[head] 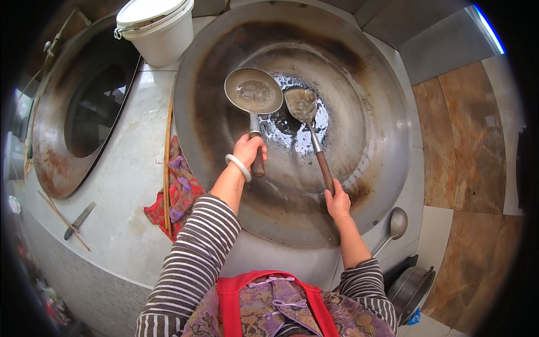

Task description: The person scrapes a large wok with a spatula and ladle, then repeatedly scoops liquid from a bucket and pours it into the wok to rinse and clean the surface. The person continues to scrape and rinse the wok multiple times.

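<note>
My left hand (249,152) grips the wooden handle of a large round metal ladle (253,93), with murky liquid in its bowl. In my right hand (338,201) is the end of the long wooden handle of a wok spatula (302,103), whose wet blade sits just right of the ladle. Both tools are over a very large, browned wok (379,139) set into the tiled counter. Shiny dark liquid (307,145) lies at the wok's bottom, partly hidden by the ladle and spatula.
A white lidded bucket (162,42) stands at the back left, near a second large wok (50,162). Long wooden sticks (167,168) lie on a red patterned cloth (185,191). A knife (82,219) rests on the left counter. At right are a metal spoon (398,223) and metal pots (408,290).
</note>
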Demonstrator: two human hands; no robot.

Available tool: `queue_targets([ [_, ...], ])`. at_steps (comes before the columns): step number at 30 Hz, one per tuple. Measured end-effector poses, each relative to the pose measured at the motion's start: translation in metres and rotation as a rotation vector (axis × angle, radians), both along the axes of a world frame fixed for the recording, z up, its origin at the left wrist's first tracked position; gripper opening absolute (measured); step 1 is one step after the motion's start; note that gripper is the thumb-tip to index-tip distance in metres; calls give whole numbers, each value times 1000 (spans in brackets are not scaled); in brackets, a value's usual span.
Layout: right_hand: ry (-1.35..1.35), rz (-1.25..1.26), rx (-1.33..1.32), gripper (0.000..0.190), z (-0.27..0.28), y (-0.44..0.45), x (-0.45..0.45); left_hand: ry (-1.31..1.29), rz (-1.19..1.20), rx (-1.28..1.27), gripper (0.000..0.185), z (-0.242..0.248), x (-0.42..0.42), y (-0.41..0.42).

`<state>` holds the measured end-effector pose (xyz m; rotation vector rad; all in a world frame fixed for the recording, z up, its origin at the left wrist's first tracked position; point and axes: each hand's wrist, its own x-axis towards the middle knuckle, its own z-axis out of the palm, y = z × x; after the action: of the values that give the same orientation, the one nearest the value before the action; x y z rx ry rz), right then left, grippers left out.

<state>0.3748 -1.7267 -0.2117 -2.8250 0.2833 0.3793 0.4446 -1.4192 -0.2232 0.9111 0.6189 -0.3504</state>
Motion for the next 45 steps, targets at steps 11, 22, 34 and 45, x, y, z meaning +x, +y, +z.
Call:
queue_targets([
  [11,-382,246,-35,61,66,-3,-15,-32,44,-23,16,2,-1,-6],
  [22,359,-166,46,45,163,-85,-63,-45,89,-47,9,-1,0,-4],
  [34,-14,-22,73,49,-12,-2,17,-14,-7,-35,18,3,3,0],
  [45,-390,162,-11,54,32,14,16,-34,12,-24,14,7,0,-1],
])
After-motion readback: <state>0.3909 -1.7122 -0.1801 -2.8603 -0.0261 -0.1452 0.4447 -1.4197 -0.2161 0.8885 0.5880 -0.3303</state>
